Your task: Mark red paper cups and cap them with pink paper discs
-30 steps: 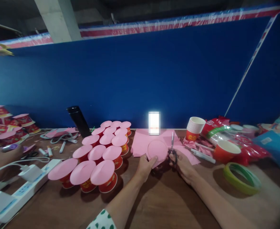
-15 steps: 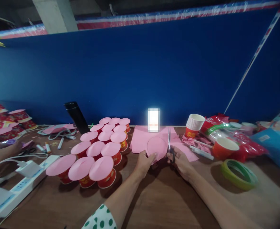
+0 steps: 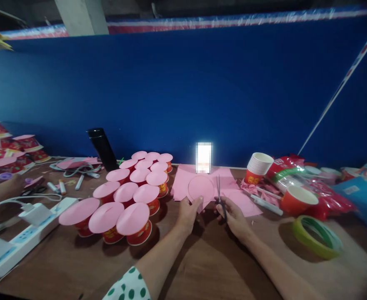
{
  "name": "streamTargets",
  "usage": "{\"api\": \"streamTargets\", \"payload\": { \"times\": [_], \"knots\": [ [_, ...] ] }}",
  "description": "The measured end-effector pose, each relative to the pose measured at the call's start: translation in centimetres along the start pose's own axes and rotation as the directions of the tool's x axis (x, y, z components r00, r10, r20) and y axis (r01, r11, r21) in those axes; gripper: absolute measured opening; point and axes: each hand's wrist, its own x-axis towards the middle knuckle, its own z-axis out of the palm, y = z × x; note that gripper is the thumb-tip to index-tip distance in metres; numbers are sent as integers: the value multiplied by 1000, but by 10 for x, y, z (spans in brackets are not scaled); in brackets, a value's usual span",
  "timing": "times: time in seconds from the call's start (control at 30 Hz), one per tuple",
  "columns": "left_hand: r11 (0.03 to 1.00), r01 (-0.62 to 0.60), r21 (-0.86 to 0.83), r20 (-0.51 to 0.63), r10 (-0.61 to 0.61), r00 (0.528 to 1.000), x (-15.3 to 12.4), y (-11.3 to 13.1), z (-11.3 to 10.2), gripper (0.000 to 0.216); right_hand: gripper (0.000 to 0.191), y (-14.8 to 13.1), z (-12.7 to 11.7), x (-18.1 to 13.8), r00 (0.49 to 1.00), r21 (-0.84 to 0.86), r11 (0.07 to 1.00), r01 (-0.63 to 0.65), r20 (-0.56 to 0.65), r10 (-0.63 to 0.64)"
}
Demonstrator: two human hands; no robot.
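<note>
My left hand [image 3: 188, 213] pinches the lower edge of a round pink paper disc [image 3: 201, 188] and holds it upright over the table. My right hand [image 3: 234, 214] grips a pair of scissors [image 3: 219, 196], blades pointing up beside the disc's right edge. Behind the disc lie loose pink paper sheets [image 3: 230, 192]. To the left stand several red paper cups with pink paper discs on top [image 3: 127, 207].
A black flask [image 3: 102, 148] stands by the blue wall and a lit phone [image 3: 203, 157] leans against it. At right are stacked cups [image 3: 256, 167], a single red cup [image 3: 298, 199], a green tape roll [image 3: 317, 236] and red bags. A white power strip [image 3: 21, 238] lies at left.
The disc and my left hand have shifted slightly left and up in view, and the scissors have moved a little away from the disc's edge. The camera tilted slightly.
</note>
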Motion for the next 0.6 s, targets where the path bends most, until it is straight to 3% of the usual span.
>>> {"api": "streamTargets", "payload": {
  "times": [0.13,0.6],
  "knots": [
    [1000,-2,9,-8,2,1000,-1,0,0,39,48,2,0,-1,998,-54,998,28,55,-25],
    [998,-31,48,14,30,999,-1,-1,-1,38,45,8,-1,0,998,-21,1000,2,70,-1]
  ]
}}
